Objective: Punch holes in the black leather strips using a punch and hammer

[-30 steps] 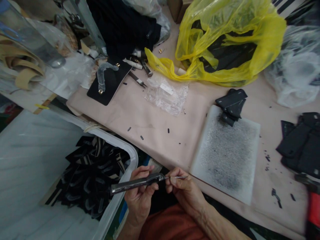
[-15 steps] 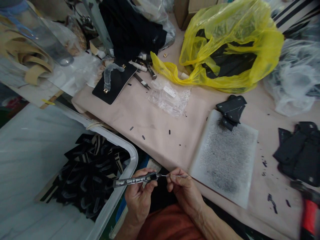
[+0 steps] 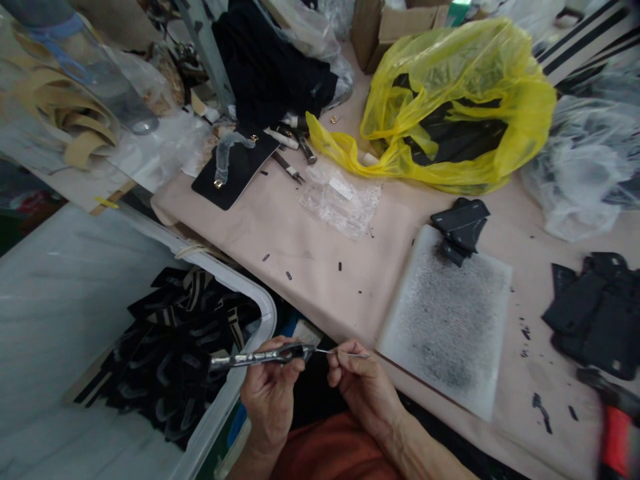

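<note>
**Tool held between both grips, in front of the counter edge**

The left grip (image 3: 273, 395) is closed around the forward part of a dark-handled tool (image 3: 246, 359). The right grip (image 3: 361, 373) pinches, between thumb and forefinger, the thin metal rod (image 3: 321, 351) that extends from the tool's front end. The two grips are near each other but apart. The tool lies roughly level, its handle projecting left of the left grip and overlapping the rim of the white bin (image 3: 267, 308) in view; whether they touch cannot be told. Left of the left grip, the bin contains a heap of dark pieces (image 3: 173, 363), some with striped bands.

Just right of the right grip, a pale board (image 3: 463, 340) with dark speckling lies on the counter (image 3: 315, 297); black pieces (image 3: 463, 227) rest on its far end. Beyond both grips lies a clear plastic packet (image 3: 345, 207) with a white label. Farther left, beyond the left grip, is a black panel (image 3: 245, 180) bearing a translucent-covered strip. Farthest from the right grip, a yellow bag (image 3: 530, 127) stands open around dark contents.
</note>
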`<state>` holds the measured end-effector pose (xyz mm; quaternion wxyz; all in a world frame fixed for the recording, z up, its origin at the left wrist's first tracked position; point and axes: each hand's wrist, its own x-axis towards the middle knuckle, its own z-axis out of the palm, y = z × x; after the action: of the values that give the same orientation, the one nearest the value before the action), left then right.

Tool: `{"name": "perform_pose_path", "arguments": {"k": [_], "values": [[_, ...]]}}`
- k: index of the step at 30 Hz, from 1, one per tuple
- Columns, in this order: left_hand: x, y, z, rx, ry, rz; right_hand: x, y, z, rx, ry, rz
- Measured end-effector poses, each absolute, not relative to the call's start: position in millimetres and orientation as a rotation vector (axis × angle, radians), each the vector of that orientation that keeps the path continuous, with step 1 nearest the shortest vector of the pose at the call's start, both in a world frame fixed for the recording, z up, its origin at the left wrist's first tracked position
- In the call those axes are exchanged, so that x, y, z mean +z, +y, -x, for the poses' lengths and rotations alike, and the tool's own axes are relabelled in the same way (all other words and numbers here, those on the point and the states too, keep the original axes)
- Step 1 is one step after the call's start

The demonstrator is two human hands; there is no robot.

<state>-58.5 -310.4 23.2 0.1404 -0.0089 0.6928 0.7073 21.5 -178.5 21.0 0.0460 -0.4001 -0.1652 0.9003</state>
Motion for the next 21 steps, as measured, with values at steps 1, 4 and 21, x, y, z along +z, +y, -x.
{"name": "perform_pose_path", "arguments": {"k": [1, 4, 21], "values": [[22.6, -311.0, 58.0, 2.05, 1.987, 0.036, 20.7, -179.2, -21.3, 2.771, -0.472, 1.214], [22.0, -311.9, 56.9, 2.06, 1.939, 0.035, 19.9, -181.3, -20.3, 2.808, -0.426, 1.19], [13.3, -308.2, 49.5, 2.116, 1.806, 0.189, 17.4, -186.4, -15.1, 2.786, -0.371, 1.256]]}}
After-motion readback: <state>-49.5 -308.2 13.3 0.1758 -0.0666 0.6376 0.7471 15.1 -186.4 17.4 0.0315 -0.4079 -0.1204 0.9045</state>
